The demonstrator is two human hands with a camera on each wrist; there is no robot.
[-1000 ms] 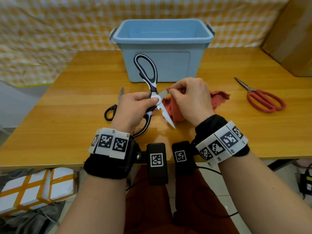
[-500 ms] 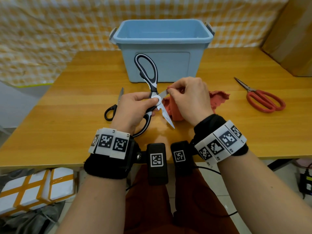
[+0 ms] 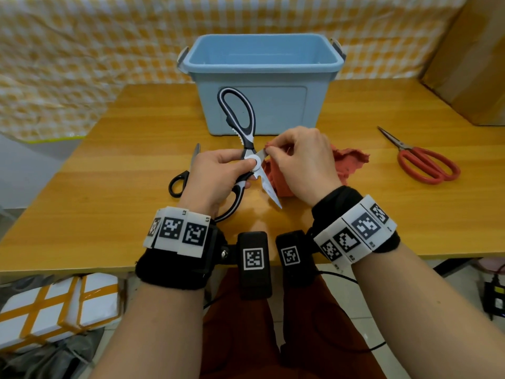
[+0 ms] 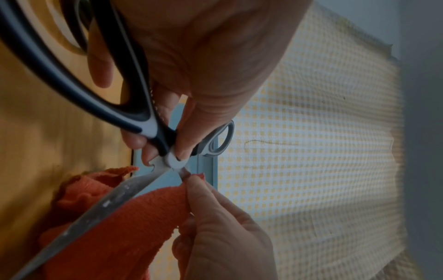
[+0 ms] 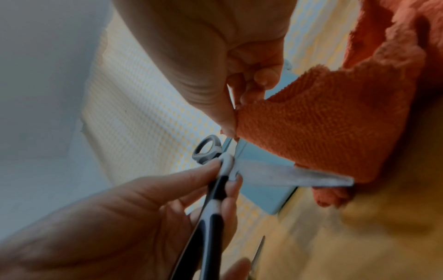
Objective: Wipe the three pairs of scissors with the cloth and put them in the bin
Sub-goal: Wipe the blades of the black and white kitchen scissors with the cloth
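Observation:
My left hand point(image 3: 218, 173) grips the black-and-white kitchen scissors point(image 3: 240, 124) at the pivot and lower handle, blades spread wide open above the table. My right hand point(image 3: 297, 160) pinches the orange-red cloth point(image 3: 347, 162) around the upper blade close to the pivot. The other blade point(image 4: 100, 206) points toward me, bare, over the cloth point(image 4: 134, 227). From the right wrist the cloth point(image 5: 323, 121) hangs from my fingertips over that blade point(image 5: 287, 174). Black scissors point(image 3: 180, 181) lie half hidden behind my left hand. Red scissors point(image 3: 423, 162) lie at the right. The blue bin point(image 3: 262, 80) stands behind.
The wooden table point(image 3: 109, 187) ends just before my wrists. A cardboard box point(image 3: 470, 58) stands at the far right. A yellow checked curtain point(image 3: 82, 50) hangs behind the table. Taped white boxes point(image 3: 54, 307) sit on the floor at the left.
My right hand with the cloth has slid a little along the upper blade toward the pivot. The left hand and the scissors have stayed almost still.

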